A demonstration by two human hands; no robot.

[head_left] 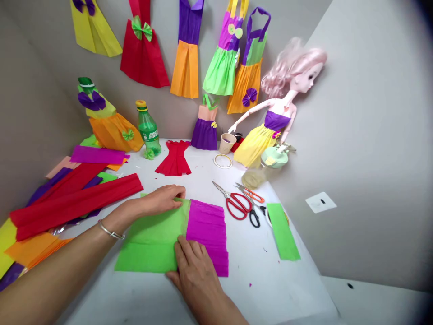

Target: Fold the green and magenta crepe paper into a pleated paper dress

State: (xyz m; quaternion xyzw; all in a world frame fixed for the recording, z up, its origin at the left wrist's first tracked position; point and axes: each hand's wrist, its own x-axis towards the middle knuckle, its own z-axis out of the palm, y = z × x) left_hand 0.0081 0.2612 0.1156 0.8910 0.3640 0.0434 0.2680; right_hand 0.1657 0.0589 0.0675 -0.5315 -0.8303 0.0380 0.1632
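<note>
A green crepe paper sheet point(152, 239) lies on the white table point(257, 280), with a magenta crepe paper piece point(208, 230) joined to its right side. My left hand point(162, 198) rests on the far edge of the green sheet near the seam, fingers together and pressing down. My right hand point(194, 266) lies on the near edge at the seam, fingers flat and slightly apart on both papers. A bracelet circles my left wrist.
Red-handled scissors point(237, 203), orange scissors point(252, 194) and a green paper strip point(283, 231) lie to the right. Rolled crepe paper point(74, 203) is stacked at left. A doll point(277, 117), a green bottle point(148, 128), a tape ring point(223, 161) and paper dresses stand behind.
</note>
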